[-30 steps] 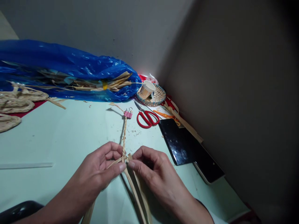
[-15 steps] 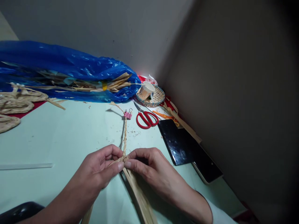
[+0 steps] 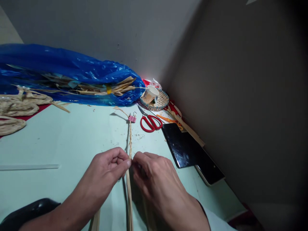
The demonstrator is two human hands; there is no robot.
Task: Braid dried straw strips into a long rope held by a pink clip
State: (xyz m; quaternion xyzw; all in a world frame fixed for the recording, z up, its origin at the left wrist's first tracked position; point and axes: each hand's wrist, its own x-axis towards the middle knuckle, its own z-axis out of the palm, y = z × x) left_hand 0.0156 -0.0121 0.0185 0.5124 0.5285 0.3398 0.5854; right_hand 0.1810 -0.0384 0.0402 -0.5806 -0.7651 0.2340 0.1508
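A thin braid of pale dried plant strips (image 3: 130,138) runs toward me from a pink binder clip (image 3: 132,118) at its far end. My left hand (image 3: 108,170) pinches the near end of the braid between thumb and index finger. Close against it on the right, my right hand (image 3: 156,176) is curled with its fingers closed; its knuckles face up and hide most of what it grips, though a strip trails down below it. Loose strips (image 3: 129,199) hang toward me between the hands, and another strip (image 3: 95,221) shows beneath my left forearm.
Red-handled scissors (image 3: 151,123) lie beyond my right hand, near a woven basket (image 3: 165,99) holding a paper cup (image 3: 152,91). Two black flat devices (image 3: 180,144) lie at right by the wall. A blue plastic bag (image 3: 96,67) of dried strips lines the back; coiled braided pieces (image 3: 14,125) sit left.
My right hand has rolled over, knuckles up, from a thumb-and-finger pinch to a curled grip. The strips below the braid have separated, and my left hand has shifted slightly right.
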